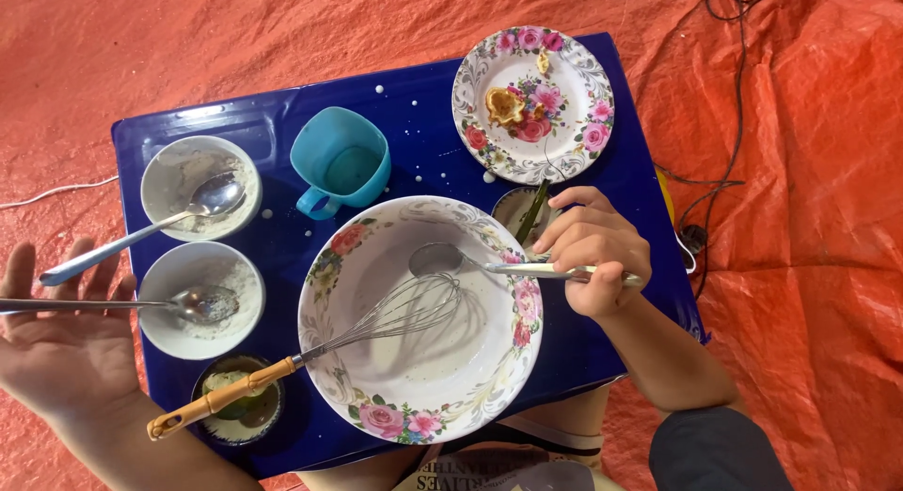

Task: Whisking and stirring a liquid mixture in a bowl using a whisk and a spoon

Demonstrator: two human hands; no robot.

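— Nearest the lens: right hand [594, 251] closed around the handle of a metal spoon [442, 260], bowl of the spoon dipped over the rim into a large floral mixing bowl [329, 275] holding thin white batter

— And the left hand [66, 336]?

— Open, palm up, gripping nothing, resting off the left edge of a blue tray table [433, 96], just beside two small white bowls, each with its own spoon

— Anything loose?

— Wooden-handled whisk [310, 350] leaning unattended in the big bowl, handle jutting over the rim above a small dish of green paste [240, 411]. Likely to tip out or drip if nudged. Turquoise cup [340, 162] and floral plate [532, 103] farther back; white droplets scattered across the table
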